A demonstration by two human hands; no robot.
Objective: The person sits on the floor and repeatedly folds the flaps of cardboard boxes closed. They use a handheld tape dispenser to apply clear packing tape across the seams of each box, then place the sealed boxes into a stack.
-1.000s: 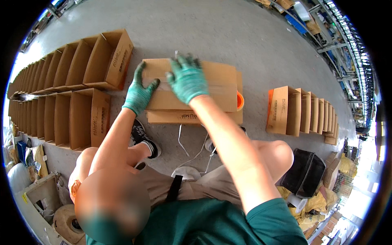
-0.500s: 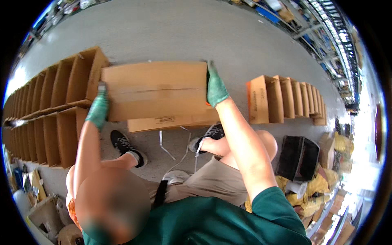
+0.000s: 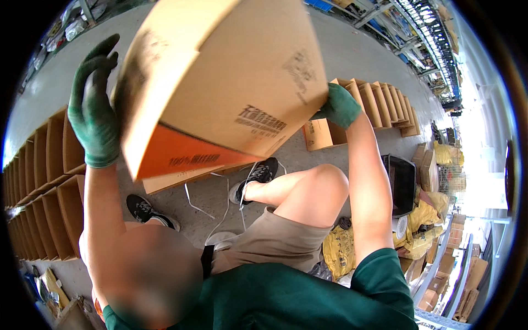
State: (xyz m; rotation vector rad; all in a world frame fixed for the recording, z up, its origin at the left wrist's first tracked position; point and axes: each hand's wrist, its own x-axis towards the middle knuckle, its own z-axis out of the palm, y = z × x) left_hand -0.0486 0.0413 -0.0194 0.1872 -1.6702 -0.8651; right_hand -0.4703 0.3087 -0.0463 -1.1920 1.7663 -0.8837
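Note:
A large brown cardboard box (image 3: 247,71) with dark print and an orange band is raised and tilted in front of me. My right hand (image 3: 342,105), in a green glove, is closed on its right edge; the fingertips are partly hidden. At the box's left side is my left hand (image 3: 94,113), also in a green glove. Its fingers stretch upward and apart, and I cannot tell whether the palm touches the cardboard. Below the raised box, more cardboard (image 3: 159,182) lies near my feet, mostly covered.
Rows of open cardboard boxes stand on the floor at left (image 3: 69,212) and right (image 3: 379,104). White straps (image 3: 193,206) lie between my shoes. A black bin (image 3: 400,184) and yellow sacks (image 3: 338,250) are at right. Shelving (image 3: 379,14) runs along the far right.
The box has come up closer and tilted, so its printed side and orange band now show. My left hand's fingers have spread; my right hand has moved right, still on the box.

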